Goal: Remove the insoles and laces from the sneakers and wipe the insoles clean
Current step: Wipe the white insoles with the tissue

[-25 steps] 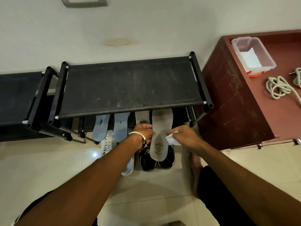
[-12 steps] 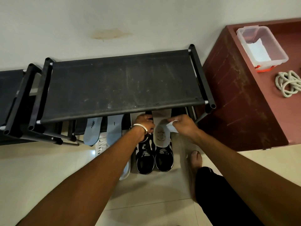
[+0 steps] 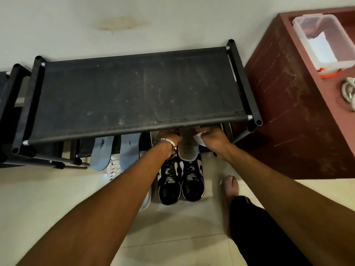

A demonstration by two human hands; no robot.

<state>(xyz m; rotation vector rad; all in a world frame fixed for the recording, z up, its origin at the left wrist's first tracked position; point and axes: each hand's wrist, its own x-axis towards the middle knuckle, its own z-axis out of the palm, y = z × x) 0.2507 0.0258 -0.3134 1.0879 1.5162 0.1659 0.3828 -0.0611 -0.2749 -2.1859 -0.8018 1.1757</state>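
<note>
A grey insole leans on the shoe rack's lower shelf, its heel end over a pair of black-and-white sneakers on the floor. My left hand grips the insole's left edge just under the top shelf. My right hand pinches a white wipe against the insole's right side. Both hands' fingertips are partly hidden by the shelf edge. Two blue-grey insoles lean on the lower shelf to the left, above a white sneaker.
A black fabric shoe rack stands against the wall, with another rack at far left. A dark red cabinet at right carries a clear plastic box and a coiled white lace. A bare foot stands right of the sneakers.
The view has shifted forward and down. Both hands have pushed the grey insole farther up under the top shelf, so less of it shows over the sneakers.
</note>
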